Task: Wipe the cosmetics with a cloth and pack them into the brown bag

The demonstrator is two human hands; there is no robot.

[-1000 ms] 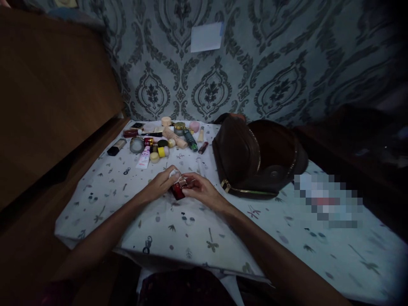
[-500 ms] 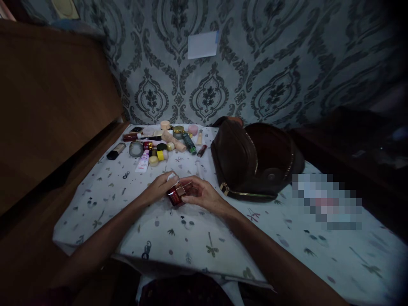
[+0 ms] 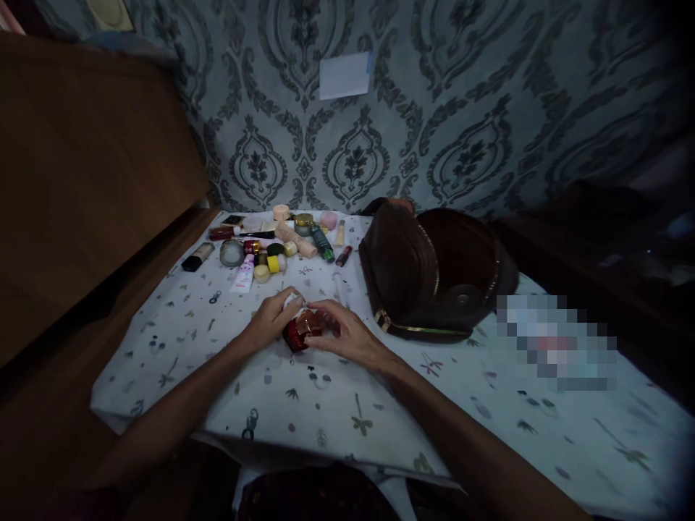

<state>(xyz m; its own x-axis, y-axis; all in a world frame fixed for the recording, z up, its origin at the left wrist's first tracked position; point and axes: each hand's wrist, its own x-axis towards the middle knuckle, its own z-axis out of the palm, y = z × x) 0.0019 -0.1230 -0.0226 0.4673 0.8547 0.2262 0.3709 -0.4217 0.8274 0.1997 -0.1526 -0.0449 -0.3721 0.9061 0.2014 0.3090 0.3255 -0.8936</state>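
Over the front middle of the table, a dark red glossy glass bottle (image 3: 297, 331) is tilted between my two hands; it looks like a perfume bottle. My left hand (image 3: 270, 318) grips it from the left, with a small white piece (image 3: 292, 299), perhaps tissue, by the thumb. From the right, my right hand (image 3: 350, 334) curls round it, thumb on its lower side and fingers bent over the upper side. The fingers hide part of the bottle. Just beyond the hands lies a slim clear tube (image 3: 339, 284).
Several cosmetics lie grouped at the back left, among them a white-and-pink tube (image 3: 243, 275), a green bottle (image 3: 322, 243) and a glass jar (image 3: 232, 253). An unzipped brown bag (image 3: 402, 268) stands right of them. A wooden cabinet (image 3: 98, 188) borders the left; a blurred patch (image 3: 559, 344) covers something right.
The bottle has turned slightly in my hands. My right fingers have shifted around it, and the copper-coloured part seen between them shows differently. The bag and cosmetics have stayed put.
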